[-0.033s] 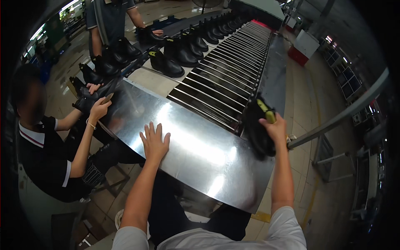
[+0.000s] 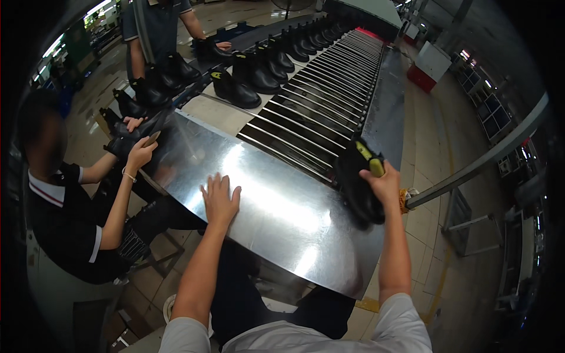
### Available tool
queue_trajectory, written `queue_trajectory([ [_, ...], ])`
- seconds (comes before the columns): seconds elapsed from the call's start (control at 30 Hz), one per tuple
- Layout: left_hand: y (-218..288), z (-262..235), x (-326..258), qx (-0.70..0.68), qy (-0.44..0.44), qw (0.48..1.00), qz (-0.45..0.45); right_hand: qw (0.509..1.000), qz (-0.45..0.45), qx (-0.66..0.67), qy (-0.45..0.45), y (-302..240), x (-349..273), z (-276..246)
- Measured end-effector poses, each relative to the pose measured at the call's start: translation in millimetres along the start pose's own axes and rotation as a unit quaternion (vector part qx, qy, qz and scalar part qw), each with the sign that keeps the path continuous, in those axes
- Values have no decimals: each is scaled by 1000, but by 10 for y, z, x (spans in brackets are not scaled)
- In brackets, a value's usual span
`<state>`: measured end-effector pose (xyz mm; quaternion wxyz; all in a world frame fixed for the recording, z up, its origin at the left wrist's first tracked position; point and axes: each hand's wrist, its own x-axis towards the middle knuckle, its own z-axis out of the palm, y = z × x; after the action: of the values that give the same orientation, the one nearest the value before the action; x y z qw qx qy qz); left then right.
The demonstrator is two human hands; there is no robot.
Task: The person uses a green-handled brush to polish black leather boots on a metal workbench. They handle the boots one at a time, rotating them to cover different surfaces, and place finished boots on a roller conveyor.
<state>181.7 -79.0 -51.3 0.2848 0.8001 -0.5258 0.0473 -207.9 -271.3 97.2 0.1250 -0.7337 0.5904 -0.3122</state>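
Observation:
On the near part of a shiny sheet-metal tabletop (image 2: 276,217), my left hand (image 2: 220,203) lies flat, fingers spread, holding nothing. At the table's right end, my right hand (image 2: 385,183) grips a black boot (image 2: 360,191) near its top, by a yellow-green part. The boot hangs tilted, toe toward me, beside the near end of a conveyor of metal rollers (image 2: 318,112). Whether its sole touches the metal I cannot tell. A row of similar black boots (image 2: 235,89) stands on the pale strip left of the rollers.
At left, a seated co-worker's hands (image 2: 140,154) hold a small tool at a black boot. Another person (image 2: 154,35) stands behind more boots, one hand by a boot. A slanted grey metal rail (image 2: 477,156) runs close to my right arm. A red-and-white cabinet (image 2: 429,65) stands far right.
My right hand has shifted slightly left and up with the boot, which swings a little left over the table. My left hand stays in place.

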Motion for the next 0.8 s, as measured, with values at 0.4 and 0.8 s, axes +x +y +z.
queue_trajectory([
  [0.4,1095,-90,-1409,-623,-66,773,-103,916,-207,184,-290,-1836,-1911,442],
  [0.8,1328,-193,-1190,-646,24,714,-269,820,87,563,-55,-944,-1397,382],
])
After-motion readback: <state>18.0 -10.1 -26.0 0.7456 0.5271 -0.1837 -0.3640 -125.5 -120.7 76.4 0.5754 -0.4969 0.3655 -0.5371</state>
